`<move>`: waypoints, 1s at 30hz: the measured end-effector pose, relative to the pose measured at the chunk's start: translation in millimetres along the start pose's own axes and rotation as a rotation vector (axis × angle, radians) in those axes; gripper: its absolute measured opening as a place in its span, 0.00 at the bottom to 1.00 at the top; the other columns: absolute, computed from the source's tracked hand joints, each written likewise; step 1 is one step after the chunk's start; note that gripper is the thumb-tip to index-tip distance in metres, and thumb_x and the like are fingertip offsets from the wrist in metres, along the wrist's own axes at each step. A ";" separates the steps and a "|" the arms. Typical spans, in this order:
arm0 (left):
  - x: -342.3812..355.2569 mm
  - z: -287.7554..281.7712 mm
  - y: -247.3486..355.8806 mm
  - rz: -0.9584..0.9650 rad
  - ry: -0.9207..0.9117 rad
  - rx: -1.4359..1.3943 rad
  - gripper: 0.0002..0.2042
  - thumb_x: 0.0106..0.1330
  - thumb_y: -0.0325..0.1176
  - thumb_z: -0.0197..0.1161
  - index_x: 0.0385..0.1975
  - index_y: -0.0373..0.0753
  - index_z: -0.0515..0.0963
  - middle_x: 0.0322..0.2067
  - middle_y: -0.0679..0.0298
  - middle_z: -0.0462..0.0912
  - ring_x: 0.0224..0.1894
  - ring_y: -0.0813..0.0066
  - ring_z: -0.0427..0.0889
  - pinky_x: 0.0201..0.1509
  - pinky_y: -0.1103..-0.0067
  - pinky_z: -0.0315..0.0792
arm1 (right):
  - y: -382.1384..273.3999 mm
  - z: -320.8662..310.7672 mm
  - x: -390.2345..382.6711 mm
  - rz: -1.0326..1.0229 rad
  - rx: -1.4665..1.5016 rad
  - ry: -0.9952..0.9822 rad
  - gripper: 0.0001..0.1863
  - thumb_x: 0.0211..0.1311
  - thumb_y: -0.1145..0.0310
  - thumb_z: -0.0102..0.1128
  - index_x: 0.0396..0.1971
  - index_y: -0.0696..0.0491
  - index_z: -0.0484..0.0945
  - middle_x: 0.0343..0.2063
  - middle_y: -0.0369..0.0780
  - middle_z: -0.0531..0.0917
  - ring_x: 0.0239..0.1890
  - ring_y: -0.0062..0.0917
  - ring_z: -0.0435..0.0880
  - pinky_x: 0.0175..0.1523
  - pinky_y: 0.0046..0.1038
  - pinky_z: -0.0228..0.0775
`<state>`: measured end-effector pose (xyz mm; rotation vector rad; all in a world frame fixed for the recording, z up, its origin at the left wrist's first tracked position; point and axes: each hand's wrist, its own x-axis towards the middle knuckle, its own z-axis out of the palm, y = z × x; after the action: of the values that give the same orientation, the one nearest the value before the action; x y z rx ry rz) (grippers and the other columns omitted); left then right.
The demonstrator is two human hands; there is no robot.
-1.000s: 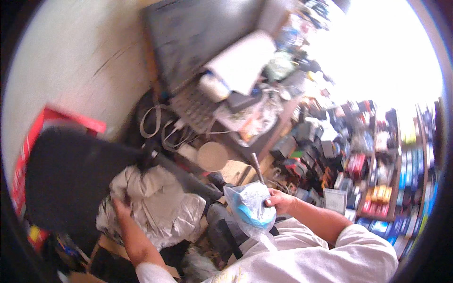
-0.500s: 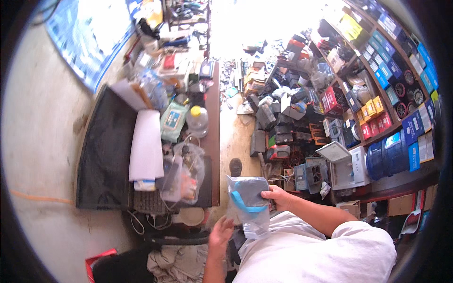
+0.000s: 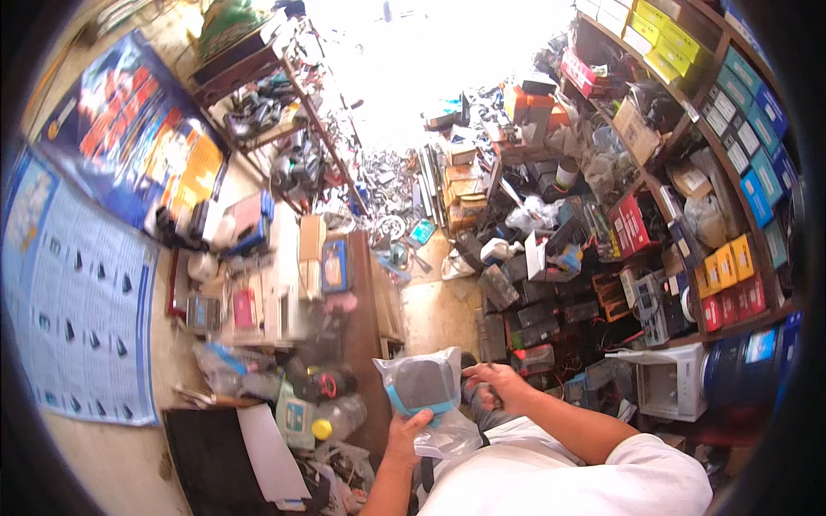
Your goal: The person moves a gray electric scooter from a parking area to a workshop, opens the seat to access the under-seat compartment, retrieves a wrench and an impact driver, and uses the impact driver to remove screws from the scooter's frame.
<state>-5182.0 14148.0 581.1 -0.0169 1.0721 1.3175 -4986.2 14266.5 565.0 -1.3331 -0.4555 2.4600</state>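
Note:
In front of my body, my left hand [image 3: 407,437] grips a clear plastic bag [image 3: 454,436] by its lower left side, with the thumb over its front. Inside the bag is a dark grey, rounded flat item [image 3: 422,381] with a bright blue band; its exact kind does not show. Just right of the bag, my right hand [image 3: 502,387] is apart from it. The index finger reaches toward the bag while the other fingers bend loosely, and nothing shows in them.
On the left, a cluttered table [image 3: 357,344] carries a clear bottle with a yellow cap [image 3: 323,428] and a black folder [image 3: 215,460]. Heaped used parts [image 3: 525,310] cover the floor ahead. Shelves of boxes [image 3: 731,267] and a blue drum [image 3: 742,378] line the right.
The bagged item has passed from my right hand to my left and moved slightly left. My right hand has let go. The view has swung toward the left and farther ahead.

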 end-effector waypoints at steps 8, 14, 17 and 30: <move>150.7 105.3 122.5 -0.089 -0.167 0.021 0.23 0.54 0.24 0.64 0.51 0.32 0.67 0.42 0.61 0.76 0.43 0.68 0.77 0.46 0.72 0.74 | -181.8 -9.4 83.4 -0.261 -0.125 0.164 0.13 0.61 0.66 0.57 0.40 0.60 0.75 0.28 0.39 0.77 0.15 0.16 0.69 0.18 0.23 0.65; 299.8 162.9 198.1 -0.134 -0.326 0.242 0.26 0.53 0.24 0.65 0.53 0.33 0.67 0.44 0.63 0.75 0.44 0.73 0.75 0.52 0.77 0.68 | -307.5 33.6 185.0 -0.144 -0.109 -0.026 0.21 0.55 0.54 0.64 0.39 0.55 0.71 0.13 0.33 0.69 0.14 0.18 0.70 0.20 0.23 0.62; 362.1 201.3 251.2 -0.136 -0.408 0.333 0.31 0.51 0.24 0.67 0.57 0.35 0.64 0.48 0.64 0.73 0.48 0.74 0.72 0.55 0.77 0.65 | -381.0 59.4 224.3 -0.127 -0.121 0.038 0.19 0.53 0.55 0.66 0.35 0.52 0.72 0.16 0.31 0.71 0.15 0.16 0.69 0.19 0.20 0.61; 679.9 327.6 424.2 -0.135 -0.283 0.377 0.20 0.61 0.28 0.60 0.53 0.34 0.68 0.41 0.62 0.79 0.40 0.75 0.80 0.43 0.80 0.74 | -689.0 56.5 437.8 -0.412 0.618 0.244 0.08 0.52 0.61 0.65 0.27 0.46 0.75 0.21 0.30 0.77 0.16 0.14 0.69 0.21 0.17 0.62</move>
<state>-5395.8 14986.7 560.0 0.3629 1.0398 0.9477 -5183.4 15060.6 552.0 -1.1114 0.0890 1.8475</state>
